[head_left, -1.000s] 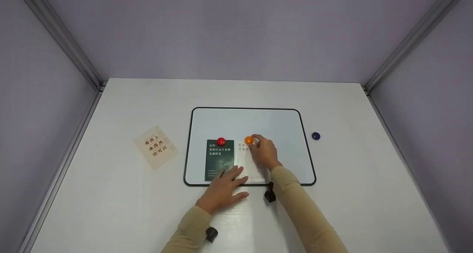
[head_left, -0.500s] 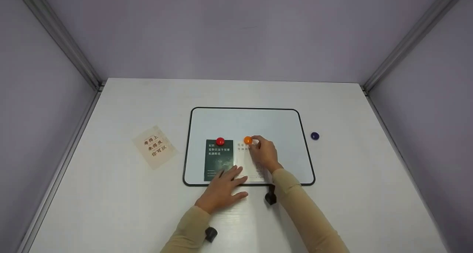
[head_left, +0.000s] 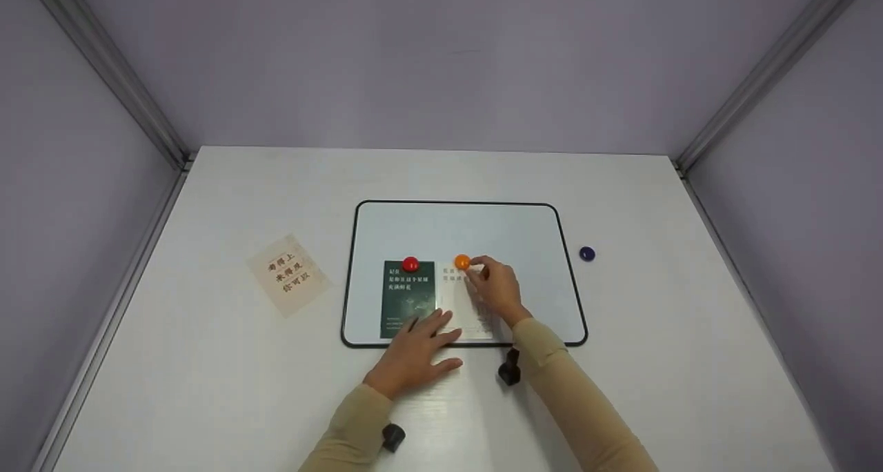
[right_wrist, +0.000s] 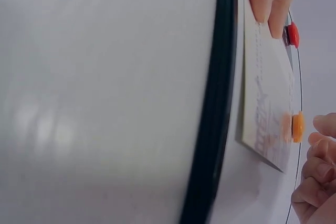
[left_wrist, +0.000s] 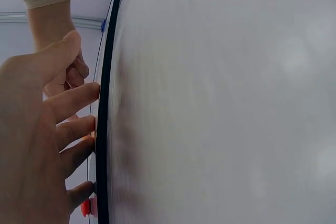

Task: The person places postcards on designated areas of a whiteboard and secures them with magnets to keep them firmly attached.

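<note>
On a black-edged whiteboard (head_left: 510, 227) two cards lie side by side. A red round magnet (head_left: 410, 264) sits on the top edge of the dark green card (head_left: 403, 299). An orange magnet (head_left: 462, 261) is on the top of the cream card (head_left: 452, 303). My right hand (head_left: 498, 287) is just right of the orange magnet, thumb and index finger loosely bent. The right wrist view shows a gap between its fingertips and the orange magnet (right_wrist: 297, 127). My left hand (head_left: 412, 358) rests with spread fingers on the lower parts of both cards.
A beige card (head_left: 288, 275) with printed characters lies on the white table (head_left: 207, 361), left of the board. Right of the board is a dark blue magnet (head_left: 587, 254). Purple-grey walls stand at the back and both sides.
My right hand has drawn back slightly to the right, its fingertips coming off the orange magnet, which stays on the cream card. The left hand keeps its place.
</note>
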### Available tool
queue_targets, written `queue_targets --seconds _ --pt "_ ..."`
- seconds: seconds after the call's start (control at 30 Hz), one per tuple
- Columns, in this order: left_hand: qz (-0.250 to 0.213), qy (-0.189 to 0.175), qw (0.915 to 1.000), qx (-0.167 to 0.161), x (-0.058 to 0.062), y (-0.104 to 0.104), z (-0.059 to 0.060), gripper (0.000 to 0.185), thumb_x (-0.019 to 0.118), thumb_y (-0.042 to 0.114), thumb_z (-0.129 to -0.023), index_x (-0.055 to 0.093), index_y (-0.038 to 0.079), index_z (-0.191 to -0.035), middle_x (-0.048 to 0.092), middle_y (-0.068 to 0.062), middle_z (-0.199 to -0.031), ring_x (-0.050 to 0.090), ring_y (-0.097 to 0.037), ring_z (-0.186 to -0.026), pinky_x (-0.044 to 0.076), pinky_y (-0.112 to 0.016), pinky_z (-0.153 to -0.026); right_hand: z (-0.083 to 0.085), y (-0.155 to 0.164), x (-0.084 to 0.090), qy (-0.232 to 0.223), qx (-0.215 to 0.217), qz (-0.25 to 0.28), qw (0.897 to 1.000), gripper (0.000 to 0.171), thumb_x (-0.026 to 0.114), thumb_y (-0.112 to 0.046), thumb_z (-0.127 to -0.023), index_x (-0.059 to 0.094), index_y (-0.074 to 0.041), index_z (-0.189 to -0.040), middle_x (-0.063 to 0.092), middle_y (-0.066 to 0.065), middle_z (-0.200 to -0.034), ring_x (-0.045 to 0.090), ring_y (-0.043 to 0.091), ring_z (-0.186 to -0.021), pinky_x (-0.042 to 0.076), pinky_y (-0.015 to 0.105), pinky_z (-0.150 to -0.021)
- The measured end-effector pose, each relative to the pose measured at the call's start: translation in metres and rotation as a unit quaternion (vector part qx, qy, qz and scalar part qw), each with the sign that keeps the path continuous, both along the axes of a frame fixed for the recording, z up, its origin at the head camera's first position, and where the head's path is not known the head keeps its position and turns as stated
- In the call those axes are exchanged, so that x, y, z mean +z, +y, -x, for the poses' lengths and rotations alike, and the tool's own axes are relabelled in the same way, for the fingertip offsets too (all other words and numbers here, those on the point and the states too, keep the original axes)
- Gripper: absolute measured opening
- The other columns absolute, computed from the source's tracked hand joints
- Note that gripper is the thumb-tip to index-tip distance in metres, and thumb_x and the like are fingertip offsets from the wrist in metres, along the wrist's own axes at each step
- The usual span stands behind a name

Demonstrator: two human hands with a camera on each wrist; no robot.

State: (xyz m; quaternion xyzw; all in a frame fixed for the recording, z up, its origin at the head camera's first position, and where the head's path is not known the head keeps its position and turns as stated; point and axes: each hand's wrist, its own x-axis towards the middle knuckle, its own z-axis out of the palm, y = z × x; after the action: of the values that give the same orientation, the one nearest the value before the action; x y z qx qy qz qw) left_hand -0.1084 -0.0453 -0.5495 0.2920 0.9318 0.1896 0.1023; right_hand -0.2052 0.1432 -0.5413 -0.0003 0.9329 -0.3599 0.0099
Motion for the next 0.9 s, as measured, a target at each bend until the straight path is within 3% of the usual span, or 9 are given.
queue_targets --seconds 0.5,0.9 --pt "-0.001 -0.023 0.9997 0.0 0.002 0.0 0.001 0.058 0.044 0.058 -0.095 0.047 0.027 -0.143 0.032 0.0 -0.16 0.027 -0.023 -0.15 0.024 -0.053 -0.121 -0.005 0.008 0.009 0.042 0.027 0.018 0.999 0.021 0.064 -0.018 -0.093 0.07 -0.005 -0.108 0.057 0.007 -0.063 0.041 0.008 -0.051 0.033 0.019 -0.049" --pt "0.001 -0.032 0.9995 0.003 0.002 0.0 0.001 0.058 0.045 0.058 -0.095 0.045 0.027 -0.144 0.031 0.0 -0.16 0.026 -0.023 -0.151 0.023 -0.053 -0.122 -0.007 0.02 0.018 0.039 0.016 0.022 0.999 0.02 0.065 -0.017 -0.092 0.07 -0.005 -0.107 0.058 0.008 -0.068 0.043 0.01 -0.059 0.033 0.018 -0.053"
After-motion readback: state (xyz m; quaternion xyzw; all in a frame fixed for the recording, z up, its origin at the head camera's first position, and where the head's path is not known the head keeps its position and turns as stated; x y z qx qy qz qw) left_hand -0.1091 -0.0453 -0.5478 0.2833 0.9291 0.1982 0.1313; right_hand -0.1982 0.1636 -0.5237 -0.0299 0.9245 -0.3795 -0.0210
